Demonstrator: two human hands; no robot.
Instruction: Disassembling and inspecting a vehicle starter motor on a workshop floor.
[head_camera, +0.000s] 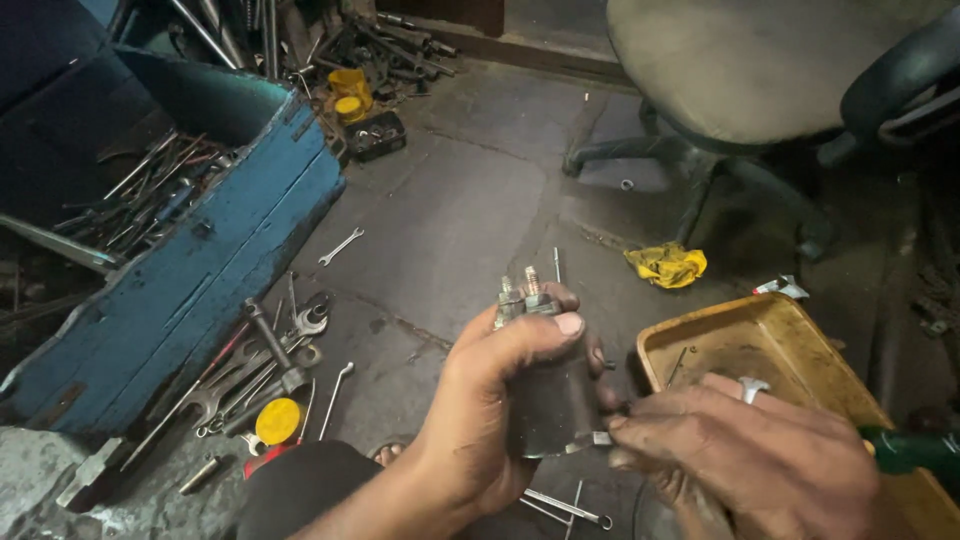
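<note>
Both hands work over the floor: left hand (490, 400) clamps the dark metal cylinder (550, 400) (studs up), right hand (740, 450) pinches its lower rim beside the tray (800, 330).

The left hand (490, 400) wraps around a dark cylindrical metal part (550, 400) with two threaded studs (520, 290) standing up from its top end. The right hand (740, 440), a ring on one finger, touches the part's lower edge with its fingers (625, 425). Just behind the right hand lies a grimy yellowish tray (800, 330). On the concrete floor (450, 200), spanners (260, 370) are scattered beside a blue wooden toolbox (200, 270) full of tools. A yellow rag (667, 265) lies near the base of an office chair (740, 70)
</note>
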